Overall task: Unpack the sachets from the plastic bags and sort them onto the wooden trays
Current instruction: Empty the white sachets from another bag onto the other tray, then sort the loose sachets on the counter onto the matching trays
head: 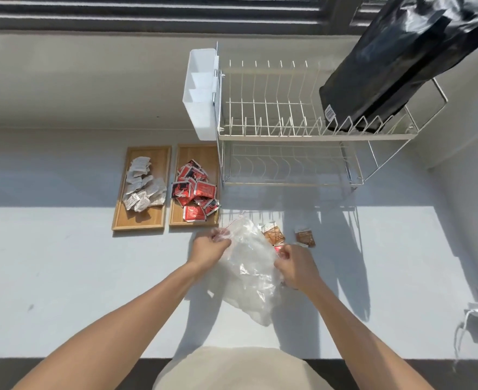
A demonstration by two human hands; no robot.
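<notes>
Clear plastic bag [249, 263] on tabletop [77, 277], just nearer than wooden trays [159, 218]. Left hand [208, 246] fingers pinched on bag's left edge; right hand [295, 267] fingers closed on its right. Brown sachets [273, 235] just right of bag.

I see a crumpled clear plastic bag [249, 266], white sachets [143, 187] heaped on the left wooden tray [125, 220], red sachets [195, 190] on the right wooden tray [176, 218], and brown sachets [273, 235] loose beside the bag.

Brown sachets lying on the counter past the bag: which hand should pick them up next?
Right, probably. The right hand sits just short of the brown sachets, nearly touching them. The left hand is across the clear plastic bag, nearer the wooden trays, and both hands grip the bag.
</notes>
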